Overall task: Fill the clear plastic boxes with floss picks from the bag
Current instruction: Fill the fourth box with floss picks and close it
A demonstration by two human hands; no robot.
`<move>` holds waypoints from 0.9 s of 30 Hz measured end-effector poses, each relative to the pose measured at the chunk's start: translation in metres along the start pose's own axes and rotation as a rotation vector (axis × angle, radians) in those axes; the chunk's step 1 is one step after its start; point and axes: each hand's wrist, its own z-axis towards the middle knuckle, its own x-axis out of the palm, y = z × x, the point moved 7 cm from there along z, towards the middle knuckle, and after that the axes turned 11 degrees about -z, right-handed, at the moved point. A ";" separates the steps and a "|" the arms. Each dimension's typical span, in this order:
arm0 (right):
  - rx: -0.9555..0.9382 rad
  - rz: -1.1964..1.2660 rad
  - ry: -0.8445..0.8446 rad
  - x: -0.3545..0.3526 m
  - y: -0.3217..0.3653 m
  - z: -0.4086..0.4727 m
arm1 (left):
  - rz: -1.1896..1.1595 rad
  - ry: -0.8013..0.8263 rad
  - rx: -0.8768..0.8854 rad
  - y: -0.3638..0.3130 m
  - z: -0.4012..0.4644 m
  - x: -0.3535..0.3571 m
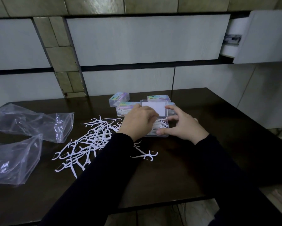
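Note:
An open clear plastic box (160,128) sits mid-table, its lid (154,109) raised toward the back, white floss picks showing inside. My left hand (137,121) hovers over the box's left side, fingers curled down into it; what they hold is hidden. My right hand (181,126) holds the box's right end, thumb at the front corner, fingers on the far edge. A loose pile of white floss picks (88,141) lies left of the box, and a few single picks (146,154) lie in front. Two empty clear bags (34,124) lie at the far left.
Three closed labelled boxes (119,99) stand behind the open one. The dark table's front edge (153,205) runs near my forearms. White drawer fronts face me, and one drawer (258,38) stands pulled out at upper right.

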 end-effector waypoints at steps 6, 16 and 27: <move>-0.010 0.002 0.005 0.001 0.000 0.001 | 0.017 0.047 0.026 0.001 0.002 0.001; 0.006 -0.014 0.031 0.002 0.001 0.002 | -0.219 0.029 -0.108 0.031 -0.008 -0.027; 0.010 -0.004 0.023 0.002 0.000 0.002 | -0.235 0.086 -0.157 0.029 -0.013 -0.015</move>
